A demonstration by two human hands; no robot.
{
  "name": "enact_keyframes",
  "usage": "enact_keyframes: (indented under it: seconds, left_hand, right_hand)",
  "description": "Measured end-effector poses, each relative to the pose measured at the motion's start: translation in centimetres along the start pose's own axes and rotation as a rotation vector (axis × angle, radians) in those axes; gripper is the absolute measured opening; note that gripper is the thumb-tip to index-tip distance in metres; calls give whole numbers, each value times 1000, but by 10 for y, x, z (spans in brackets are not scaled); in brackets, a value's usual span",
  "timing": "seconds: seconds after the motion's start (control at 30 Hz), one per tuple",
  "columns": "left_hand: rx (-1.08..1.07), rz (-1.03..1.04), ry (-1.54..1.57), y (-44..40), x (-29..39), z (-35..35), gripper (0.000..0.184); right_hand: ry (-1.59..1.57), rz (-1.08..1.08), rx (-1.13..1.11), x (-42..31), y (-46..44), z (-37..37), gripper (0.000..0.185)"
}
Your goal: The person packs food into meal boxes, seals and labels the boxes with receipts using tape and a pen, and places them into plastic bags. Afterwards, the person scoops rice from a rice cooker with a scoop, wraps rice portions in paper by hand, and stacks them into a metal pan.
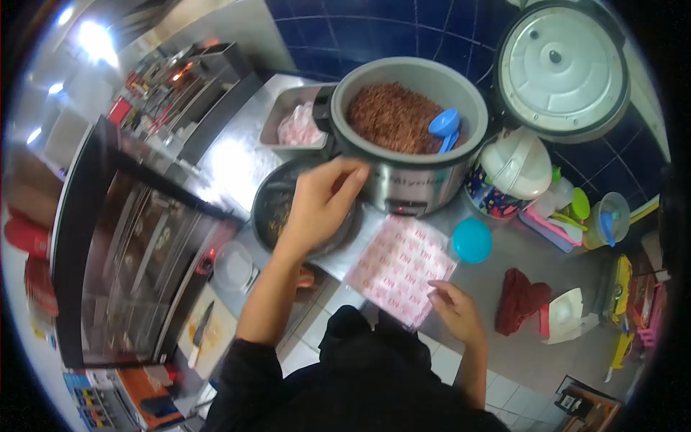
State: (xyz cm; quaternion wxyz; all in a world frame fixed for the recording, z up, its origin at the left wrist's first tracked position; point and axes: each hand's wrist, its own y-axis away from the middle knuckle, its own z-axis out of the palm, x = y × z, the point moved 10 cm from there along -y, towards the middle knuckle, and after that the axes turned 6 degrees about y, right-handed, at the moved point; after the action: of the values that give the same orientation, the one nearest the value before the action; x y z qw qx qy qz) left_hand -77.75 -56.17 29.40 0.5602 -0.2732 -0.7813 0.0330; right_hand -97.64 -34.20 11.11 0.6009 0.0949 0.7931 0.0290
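My left hand [325, 199] is raised over the dark pan [270, 198], just in front of the large rice cooker [414, 176]. Its thumb and fingers are pressed together, and anything between them is too small to make out. The cooker is open, with brown rice [389, 115] and a blue scoop [444, 124] inside. Red-and-white printed paper [403, 266] lies at the counter's front edge. My right hand [458, 309] is at the paper's right corner, thumb and fingers closed on it. A turquoise round lid [472, 240] is beside the paper.
A metal tray [271, 129] holds pink-and-white wrappings. Right of the cooker are a patterned container [497, 187], utensils and a dark red cloth [520, 301]. At left, a knife [203, 327] lies on a cutting board [219, 324] beside a glass display case [147, 245].
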Motion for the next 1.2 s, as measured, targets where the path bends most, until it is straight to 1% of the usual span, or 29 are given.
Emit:
enact_keyframes:
  seconds: [0.03, 0.1, 0.13, 0.17, 0.2, 0.23, 0.3, 0.37, 0.43, 0.47, 0.5, 0.53, 0.57, 0.63, 0.67, 0.73, 0.77, 0.8, 0.83, 0.87, 0.9, 0.93, 0.97, 1.0, 1.07, 1.1, 1.13, 1.17, 1.2]
  left_hand:
    - [-71, 49, -16, -36, 13, 10, 25]
    - [-270, 277, -208, -108, 26, 50, 23]
    - [-381, 361, -230, -144, 16, 80, 22]
    - [-489, 450, -252, -174, 2, 114, 23]
    - [-631, 445, -364, -194, -16, 150, 24]
    - [-771, 446, -479, -207, -34, 184, 25]
    - [-1150, 567, -464, -204, -64, 253, 29]
    - [-1316, 694, -564, -195, -106, 314, 27]
    - [-1653, 505, -815, -178, -147, 345, 27]
    - [-1573, 349, -714, -179, -129, 332, 24]
    - [-1468, 182, -616, -183, -117, 310, 23]
    - [-1463, 172, -687, -188, -141, 323, 26]
    - [-1463, 159, -754, -192, -169, 342, 30]
    - [-1283, 467, -854, -193, -127, 332, 34]
    - [-1260, 464, -857, -202, -122, 324, 34]
    - [-1244, 474, -835, -210, -113, 315, 38]
    - [-1215, 472, -818, -222, -115, 308, 36]
    - [-1199, 469, -798, -236, -122, 300, 33]
    - [-1287, 468, -899, -236, -105, 261, 34]
    - [-1266, 192, -591, -262, -138, 263, 37]
    - [-1327, 464, -850, -273, -144, 261, 40]
    - [-1146, 558, -747, -286, -133, 232, 38]
    - [-1017, 403, -673, -327, -172, 231, 38]
    - [-1014, 440, -964, -308, -117, 175, 36]
    - [-925, 183, -794, -320, -105, 116, 37]
    - [-920, 211, -889, -324, -108, 104, 37]
    - [-913, 243, -980, -329, -113, 95, 37]
    - [-844, 311, -1061, -333, -114, 84, 37]
    - [-773, 386, -1130, -331, -113, 76, 37]
  right_hand:
    - [10, 2, 30, 3, 0, -3, 31]
    - [-64, 177, 166, 25, 7, -11, 30]
    - [7, 171, 219, 19, 12, -13, 27]
    - [11, 190, 248, 25, 17, -8, 27]
    - [69, 228, 290, 35, 26, -3, 28]
    - [127, 265, 334, 39, 36, 1, 29]
    - [91, 321, 436, 29, 53, 16, 30]
    - [53, 360, 535, 16, 68, 31, 30]
    - [-94, 477, 728, 20, 90, 46, 32]
    - [-83, 461, 713, 23, 94, 61, 32]
    - [-117, 489, 804, 34, 107, 68, 34]
    - [-151, 522, 884, 42, 113, 72, 35]
    - [-136, 506, 836, 33, 104, 79, 35]
    - [-51, 550, 817, 8, 100, 87, 37]
    - [-39, 531, 812, 3, 96, 85, 37]
    - [-29, 566, 764, 2, 93, 91, 40]
    - [-30, 569, 766, 10, 91, 89, 40]
    - [-13, 511, 813, 21, 90, 79, 38]
    - [1, 467, 860, 29, 98, 72, 35]
    - [22, 434, 842, 26, 94, 68, 35]
    - [40, 403, 826, 17, 81, 60, 35]
    - [76, 412, 792, 8, 70, 53, 34]
    - [107, 412, 758, 1, 57, 46, 34]
    - [81, 414, 767, -1, 47, 39, 34]
    - [22, 272, 707, -14, 18, 32, 33]
    - [-4, 262, 715, -14, 5, 27, 33]
    - [-3, 228, 657, -16, -10, 25, 35]
    - [4, 197, 606, -20, -24, 21, 38]
    - [11, 161, 604, -26, -39, 16, 42]
